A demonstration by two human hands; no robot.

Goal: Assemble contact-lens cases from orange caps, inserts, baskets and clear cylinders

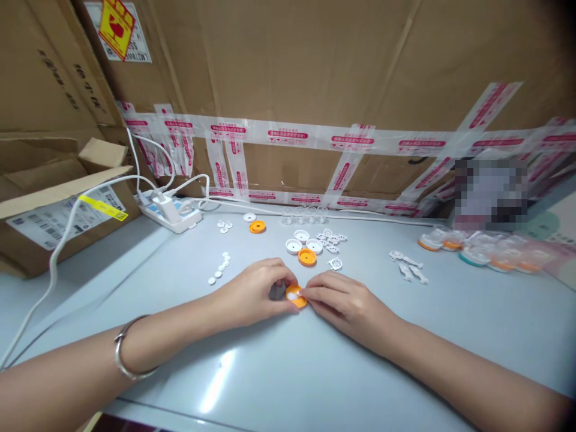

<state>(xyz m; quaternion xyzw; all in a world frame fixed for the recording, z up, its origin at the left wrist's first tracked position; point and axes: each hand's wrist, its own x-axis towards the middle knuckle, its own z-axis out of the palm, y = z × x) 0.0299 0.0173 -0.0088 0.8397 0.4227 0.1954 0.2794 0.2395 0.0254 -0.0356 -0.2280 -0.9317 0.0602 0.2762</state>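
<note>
Left hand: thumb and fingers curved partly closed round the left side of an orange cup, gripping its rim, thumb at the near edge, fingers at the far edge. Finger undersides in shadow. Right hand: fingers bunched at the cup's right edge, index fingertip at a white piece inside. The thumb is mostly hidden below the fingers; cannot tell whether this hand pinches anything.

Cup location: between the two hands, above the near-middle part of the table; contact with the surface cannot be told. Open face points up, towards the viewer. Outline round, so no long axis; its left and right edges are partly covered by fingers. The white piece, perhaps, runs left to right across the cup; its right end is lost at the fingertips.

Beyond the hands: a second orange cup, open side up, just beside three white cups. White gears lie close to their right, overlapping, count unclear. Clear cups by the back carton show faintly.

Far right: bagged discs, blurred by plastic; a pixelated patch masks what stands behind. Open box cut off at left. Both forearms leave the frame.
</note>
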